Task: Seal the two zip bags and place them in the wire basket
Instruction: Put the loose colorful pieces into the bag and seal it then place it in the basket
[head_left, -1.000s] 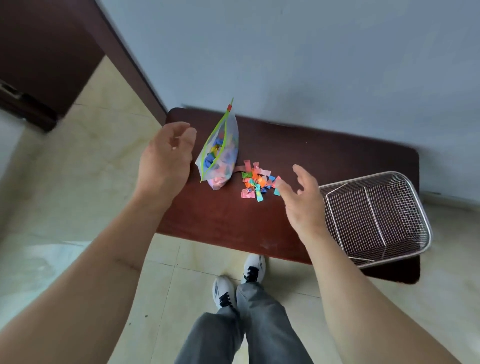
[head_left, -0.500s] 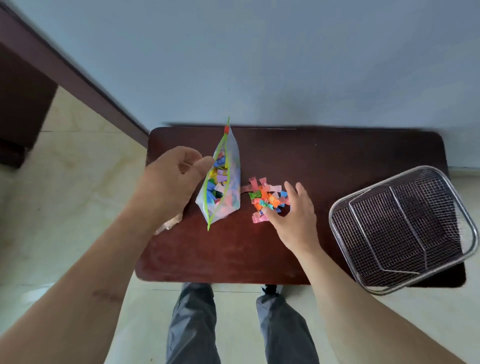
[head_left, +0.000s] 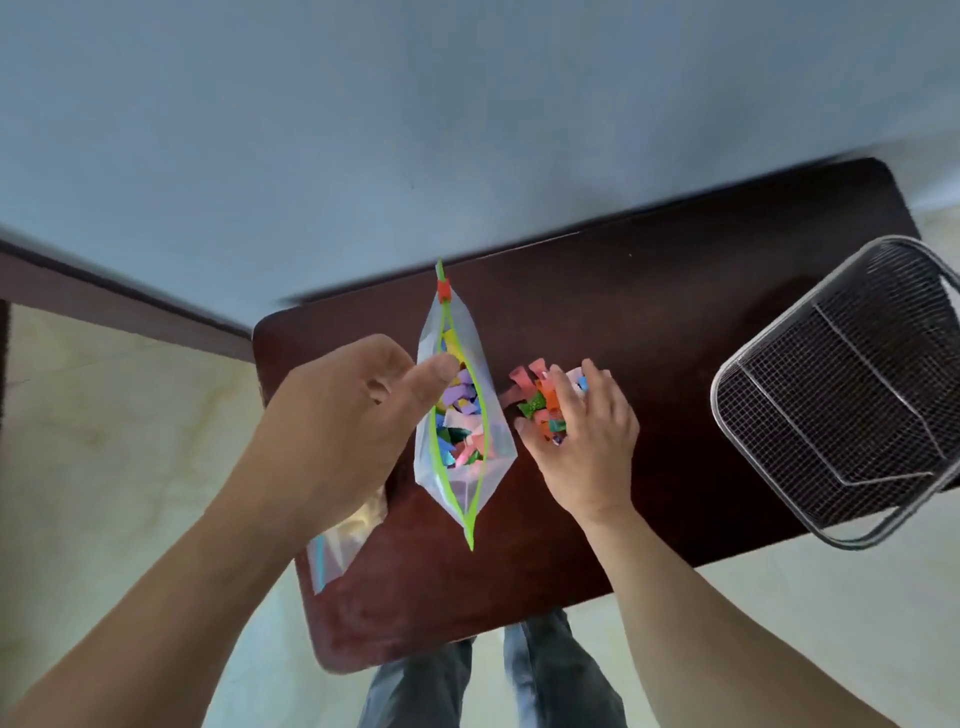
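We are seeing the open zip bag (head_left: 464, 410) standing mid-frame on the table (head_left: 649, 322), its green mouth running top to bottom, slider (head_left: 443, 289) at the upper end. Our left hand (head_left: 332, 441), nearer, is pinching its rim; our right hand (head_left: 582, 441) is clutching paper scraps (head_left: 537, 400) just right, the wire basket (head_left: 852, 389) sitting far right.

No readable text, label, brand, number or sign is seen anywhere: none on the zip bag (head_left: 457, 415), none on the paper scraps (head_left: 540, 400), none on the wire basket (head_left: 841, 395), none on the desk (head_left: 649, 312).
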